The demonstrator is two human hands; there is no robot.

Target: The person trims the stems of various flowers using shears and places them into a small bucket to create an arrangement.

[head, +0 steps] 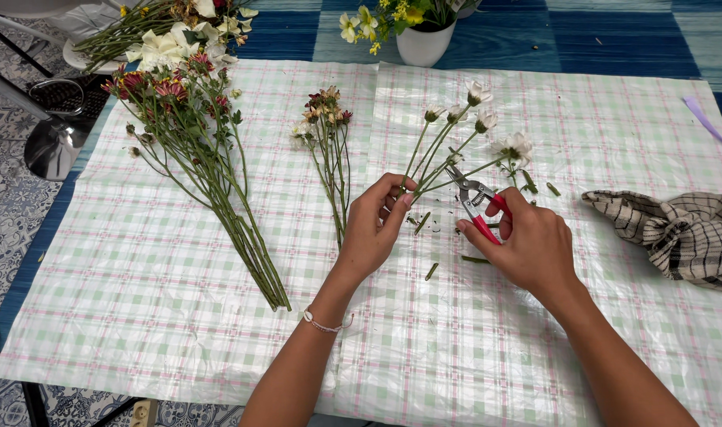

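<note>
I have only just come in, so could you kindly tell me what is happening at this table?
A person is trimming flowers on a checked table cover. The left hand holds a small bunch of white flowers by the stems, while the right hand holds red-handled shears against them. Cut stem bits lie below. A larger bunch of red flowers lies to the left and a striped cloth to the right.

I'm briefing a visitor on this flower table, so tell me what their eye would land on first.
At the centre, the left hand pinches a small spray of white flowers by the stems, while the right hand holds red-handled snips against them. To the left lies a long bunch of red and pink flowers on the checked plastic sheet. A crumpled striped cloth sits at the right edge.
</note>
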